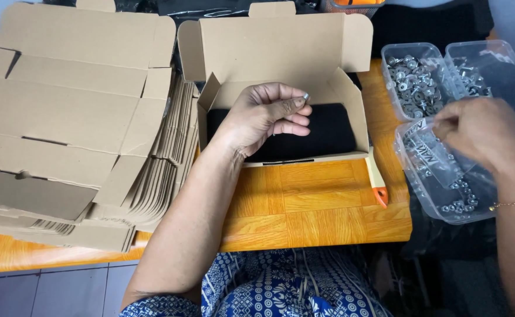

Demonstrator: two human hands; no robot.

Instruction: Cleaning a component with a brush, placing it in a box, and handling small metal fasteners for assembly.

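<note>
Cardboard dominates the view: an open mailer box (281, 88) sits on the orange wooden table (316, 205) with its lid flap standing up and a black folded item (328, 132) lying inside. Over the box, the left hand (266, 114) is curled, pinching a small metal fastener (306, 97) between thumb and fingertips. Well to the right, the right hand (480, 132) hovers over a clear plastic tub (451, 188) that holds a few scattered metal pieces, its fingers closed on a small clear plastic bag (430, 152) held above the tub's near corner. Behind that tub stand two more clear tubs, the left one (413, 79) heaped with washers and screws, the right one (492, 73) holding fewer. A tall stack of flat, unfolded cardboard boxes (70, 117) fills the table's left side. An orange-tipped tool (378, 185) lies beside the box's right front corner, partly tucked under it.
</note>
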